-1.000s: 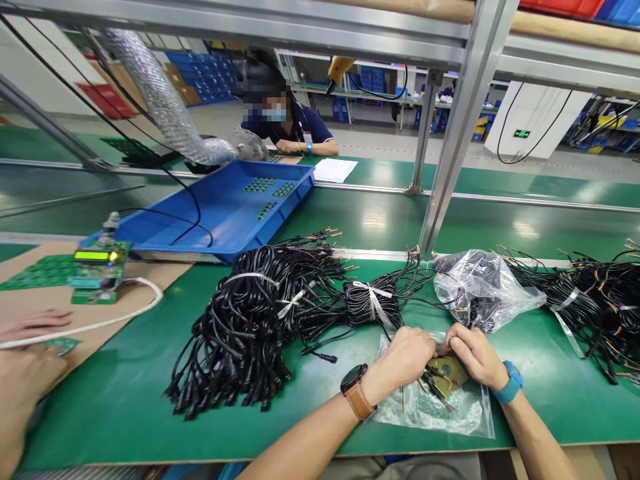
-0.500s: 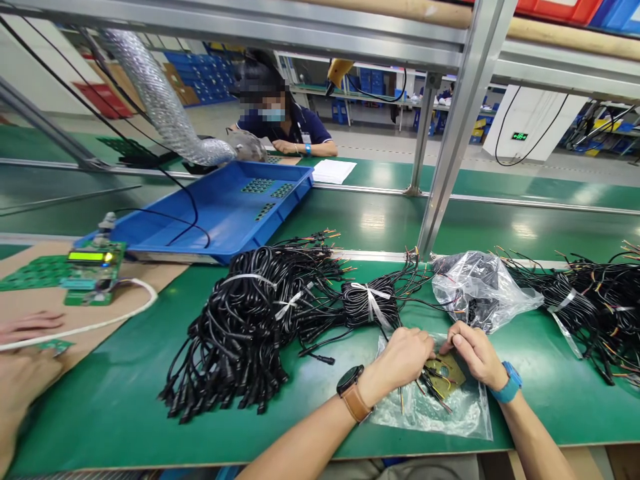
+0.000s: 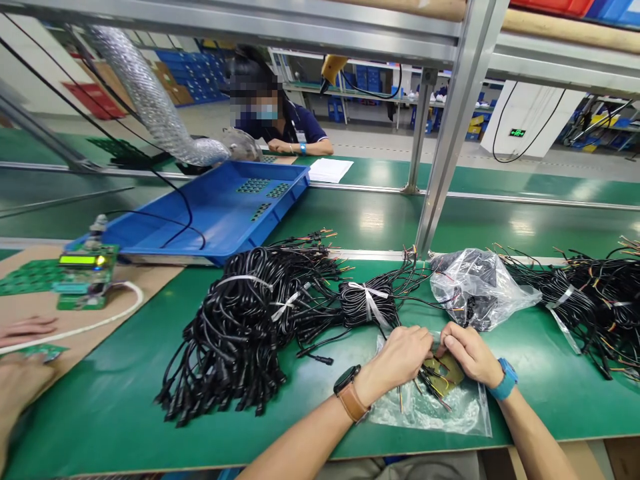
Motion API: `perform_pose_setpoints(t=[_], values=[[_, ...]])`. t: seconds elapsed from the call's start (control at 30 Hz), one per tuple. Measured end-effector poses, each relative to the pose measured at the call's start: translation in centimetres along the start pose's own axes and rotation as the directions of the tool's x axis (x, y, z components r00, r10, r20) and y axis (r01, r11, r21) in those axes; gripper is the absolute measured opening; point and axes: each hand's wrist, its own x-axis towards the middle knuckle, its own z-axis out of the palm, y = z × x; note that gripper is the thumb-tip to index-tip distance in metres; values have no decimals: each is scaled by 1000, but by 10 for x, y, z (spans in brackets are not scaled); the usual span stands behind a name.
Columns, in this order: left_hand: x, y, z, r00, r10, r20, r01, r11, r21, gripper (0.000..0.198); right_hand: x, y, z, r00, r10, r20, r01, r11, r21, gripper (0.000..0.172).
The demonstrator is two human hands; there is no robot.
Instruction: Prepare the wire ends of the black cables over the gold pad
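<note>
My left hand is closed over black cables, whose thin coloured wire ends stick out below its fingers. Close beside it, my right hand pinches with thumb and bent fingers, and what lies between the tips is too small to make out. Under the wire ends lies a yellow-brown plate with an opening in it. The plate rests on a flat clear plastic bag on the green bench. Just beyond my hands sits a tied black cable bundle.
A large cable heap spreads to the left, and another lies right. A filled plastic bag stands behind my right hand. Further back are a blue tray and a metal post. Co-worker's hands work at far left.
The view has shifted slightly. My two hands have stayed close together over the plate, with only small finger movement.
</note>
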Motion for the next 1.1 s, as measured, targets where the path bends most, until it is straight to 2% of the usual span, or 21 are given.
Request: perform_pose_setpoints(t=[0.1, 0.27, 0.47, 0.67, 0.8, 0.9, 1.0, 1.1], values=[[0, -1, 1, 1000, 11, -7, -11, 1000, -11, 11, 0, 1, 0, 999, 11, -36, -9, 999, 43, 35], [-1, -1, 2, 1000, 9, -17, -9, 1000, -7, 10, 1, 1, -1, 1000, 9, 29, -9, 1000, -5, 34], [-2, 0, 1, 999, 28, -18, -28, 999, -25, 9, -4, 8, -4, 979, 82, -186, -68, 994, 81, 33], [-4, -1, -5, 1000, 26, -9, -26, 998, -53, 8, -5, 14, -1, 950, 99, -297, -78, 993, 84, 26], [-5, -3, -10, 996, -35, -80, 17, 977, -214, 6, -2, 14, 0, 888, 106, -448, -75, 993, 86, 25], [-3, -5, -15, 974, -154, -166, 65, 894, -444, 6, 2, 13, 1, 836, 177, -520, -101, 980, 172, 26], [-1, -2, -20, 954, -225, -198, 48, 767, -640, 9, 5, 11, 1, 848, 242, -472, -89, 942, 322, 30], [1, 3, -21, 944, -244, -224, 4, 685, -729, 16, 7, 10, 2, 884, 253, -393, -78, 909, 410, 36]])
